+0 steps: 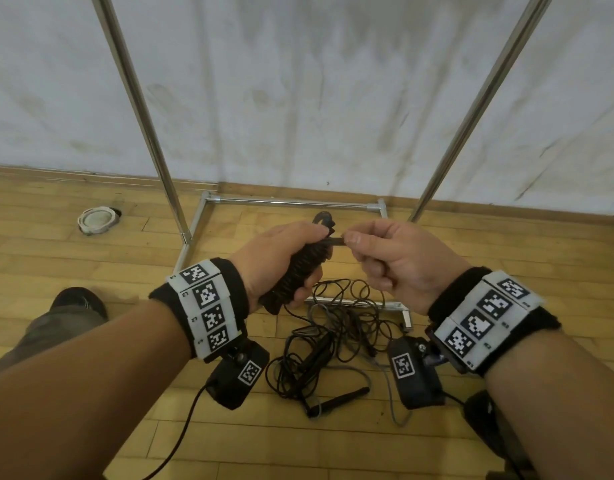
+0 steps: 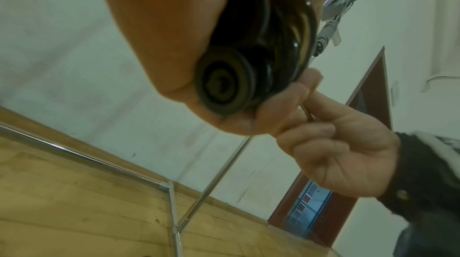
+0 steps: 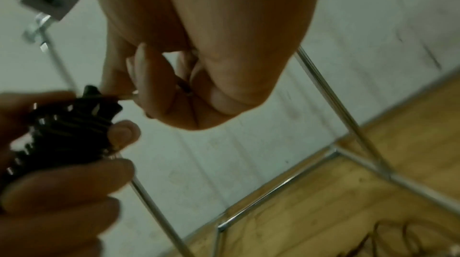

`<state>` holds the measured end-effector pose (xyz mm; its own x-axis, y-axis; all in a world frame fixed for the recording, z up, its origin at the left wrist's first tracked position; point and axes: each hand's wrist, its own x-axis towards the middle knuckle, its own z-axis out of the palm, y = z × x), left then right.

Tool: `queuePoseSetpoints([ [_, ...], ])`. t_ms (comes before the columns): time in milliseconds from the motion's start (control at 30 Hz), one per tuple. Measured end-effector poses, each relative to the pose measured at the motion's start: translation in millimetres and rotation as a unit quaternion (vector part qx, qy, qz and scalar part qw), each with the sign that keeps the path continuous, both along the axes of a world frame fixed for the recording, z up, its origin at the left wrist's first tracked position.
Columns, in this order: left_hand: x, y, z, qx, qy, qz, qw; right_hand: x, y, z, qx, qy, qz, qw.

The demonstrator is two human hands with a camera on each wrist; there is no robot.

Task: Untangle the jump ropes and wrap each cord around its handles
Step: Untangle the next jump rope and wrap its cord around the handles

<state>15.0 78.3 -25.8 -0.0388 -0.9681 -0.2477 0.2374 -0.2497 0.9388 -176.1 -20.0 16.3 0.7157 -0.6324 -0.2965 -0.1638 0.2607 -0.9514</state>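
Wrapped jump rope (image 1: pixel 300 268): black bundle, cord coiled in tight turns around its paired handles, held in the air above the floor, tilted with the top end leaning away from the person. Left hand (image 1: pixel 279 261) grips it around the middle, fingers (image 3: pixel 62 180) curled across the coils, thumb over the top; likely this clamps the turns so they cannot spring loose while the end is dealt with. From the left wrist view the butt of a handle (image 2: pixel 222 86) shows as concentric rings, with cord loops stacked beside it. Right hand (image 1: pixel 393 258) is closed in a pinch, thumb and forefinger on the short free tail of cord (image 1: pixel 336 241) where it leaves the top of the bundle; the other fingers are curled in and hold nothing I can see. The tail is drawn taut between the hands, so my reading is that the last turn is being tightened or tucked, this rope near finished. Directly below the hands, on the wooden floor, a tangle of remaining ropes (image 1: pixel 333 344) lies loose: thin black loops, a grey cord, one black handle (image 1: pixel 345 396) sticking out toward the near side. That part of the task looks untouched. The pile straddles the near bar of a chrome rack base (image 1: pixel 291 201), whose uprights rise against the white wall. A round white object (image 1: pixel 97 220) sits on the floor near the wall, well to the left.
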Motion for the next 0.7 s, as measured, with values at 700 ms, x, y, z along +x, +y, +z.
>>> queuePoseSetpoints([
  [700, -2, -3, -1, -0.078, -0.032, 0.082, 0.993, 24, 7, -7, 0.127, -0.167, -0.208, 0.955],
])
